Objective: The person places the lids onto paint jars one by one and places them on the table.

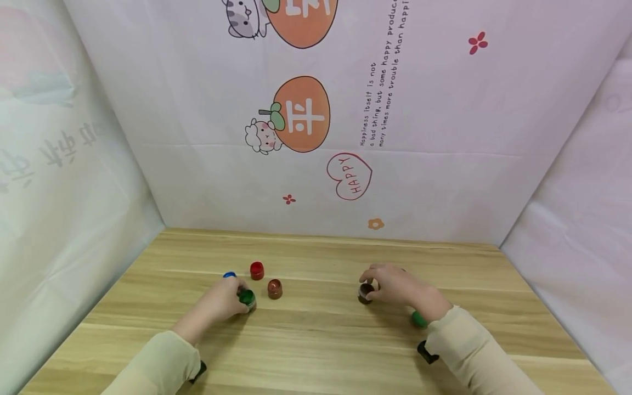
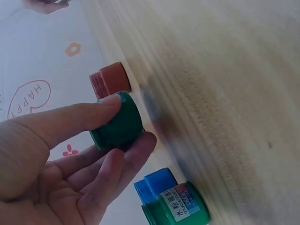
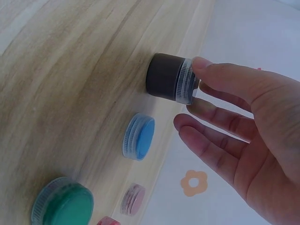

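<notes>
My left hand (image 1: pixel 222 299) pinches a dark green paint jar (image 2: pixel 121 121) between thumb and fingers; it appears lidless and just off the wood in the left wrist view. Beside that hand are a blue paint jar (image 2: pixel 157 184) and a labelled green paint jar (image 2: pixel 180 205), the latter hidden in the head view. My right hand (image 1: pixel 397 284) grips the clear ribbed lid (image 3: pixel 185 82) of a dark paint jar (image 3: pixel 164 76), thumb on one side and a finger on the other. This jar's base is at the table; whether the lid is screwed tight cannot be seen.
A red paint jar (image 1: pixel 257 270) and a reddish-brown paint jar (image 1: pixel 275 289) stand open right of the left hand. Around the right hand lie loose lids: blue (image 3: pixel 139 137), green (image 3: pixel 70 206), pinkish (image 3: pixel 133 199), red (image 3: pixel 108 221). A printed white cloth (image 1: pixel 429 181) rises behind the wooden table (image 1: pixel 316 351).
</notes>
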`<state>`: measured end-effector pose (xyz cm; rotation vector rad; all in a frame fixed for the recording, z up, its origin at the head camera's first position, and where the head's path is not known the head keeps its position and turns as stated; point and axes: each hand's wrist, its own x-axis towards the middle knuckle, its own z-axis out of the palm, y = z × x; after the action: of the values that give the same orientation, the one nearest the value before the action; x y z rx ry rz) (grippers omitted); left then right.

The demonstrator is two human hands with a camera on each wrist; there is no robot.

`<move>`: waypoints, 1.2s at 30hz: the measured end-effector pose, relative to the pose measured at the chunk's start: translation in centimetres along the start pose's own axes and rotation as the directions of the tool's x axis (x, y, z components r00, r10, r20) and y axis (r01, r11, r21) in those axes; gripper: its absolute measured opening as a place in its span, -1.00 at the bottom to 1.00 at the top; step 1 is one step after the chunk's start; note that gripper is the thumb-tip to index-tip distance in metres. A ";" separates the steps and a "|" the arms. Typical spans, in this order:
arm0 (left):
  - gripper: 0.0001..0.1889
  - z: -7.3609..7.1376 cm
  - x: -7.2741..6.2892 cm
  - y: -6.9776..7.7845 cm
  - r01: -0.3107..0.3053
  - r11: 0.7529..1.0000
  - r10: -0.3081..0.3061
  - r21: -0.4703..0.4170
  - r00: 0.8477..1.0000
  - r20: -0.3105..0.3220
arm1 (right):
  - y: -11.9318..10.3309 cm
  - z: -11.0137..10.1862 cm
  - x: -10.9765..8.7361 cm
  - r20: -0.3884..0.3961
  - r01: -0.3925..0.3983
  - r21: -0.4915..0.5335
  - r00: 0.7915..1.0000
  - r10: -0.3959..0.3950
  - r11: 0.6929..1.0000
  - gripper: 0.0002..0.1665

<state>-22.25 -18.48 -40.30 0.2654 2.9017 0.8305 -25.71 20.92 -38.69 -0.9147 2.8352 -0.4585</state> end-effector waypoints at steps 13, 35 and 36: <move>-0.60 -0.2 -0.1 0.9 0.030 0.996 -0.031 -0.087 0.999 -0.009 | 0.3 -0.9 -0.6 -0.037 0.013 -0.001 0.999 -0.013 1.000 -0.59; -0.54 0.3 -0.6 1.6 -0.023 0.942 -0.005 -0.336 0.997 -0.083 | 2.7 -2.7 -4.2 -0.065 0.080 0.028 0.995 -0.078 0.996 -0.68; -0.53 0.4 -0.6 1.7 -0.026 0.940 -0.003 -0.340 0.996 -0.086 | 2.9 -2.7 -4.4 -0.064 0.080 0.033 0.995 -0.078 0.996 -0.68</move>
<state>-21.34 -17.03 -39.67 0.2171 2.7648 1.3551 -24.36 26.40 -36.98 -1.0263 2.8441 -0.5551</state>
